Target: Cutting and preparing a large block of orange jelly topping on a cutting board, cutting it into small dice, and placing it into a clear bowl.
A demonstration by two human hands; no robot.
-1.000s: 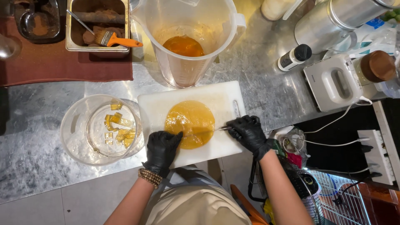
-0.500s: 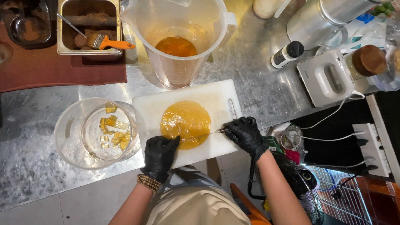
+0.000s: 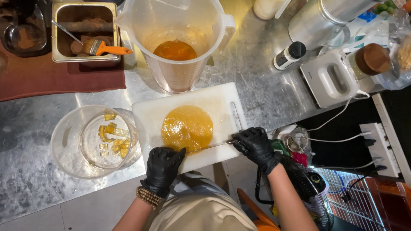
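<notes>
A round amber jelly disc [image 3: 187,128] lies on a white cutting board [image 3: 150,115] on the steel counter. My right hand [image 3: 255,144], in a black glove, is shut on a thin knife [image 3: 219,144] whose blade lies flat at the disc's near edge. My left hand [image 3: 164,164], also gloved, rests fingers down on the board's near edge, touching the disc's rim. A clear plastic tub [image 3: 87,141] with several small amber cubes stands left of the board.
A large clear jug [image 3: 177,45] with orange liquid stands behind the board. A metal tray [image 3: 85,32] holds an orange-handled brush on a dark red cloth. A white appliance [image 3: 329,77], a small bottle [image 3: 289,55] and cables lie right.
Both hands stay at the disc's near edge with the knife. The view has shifted slightly; nothing else visibly moved.
</notes>
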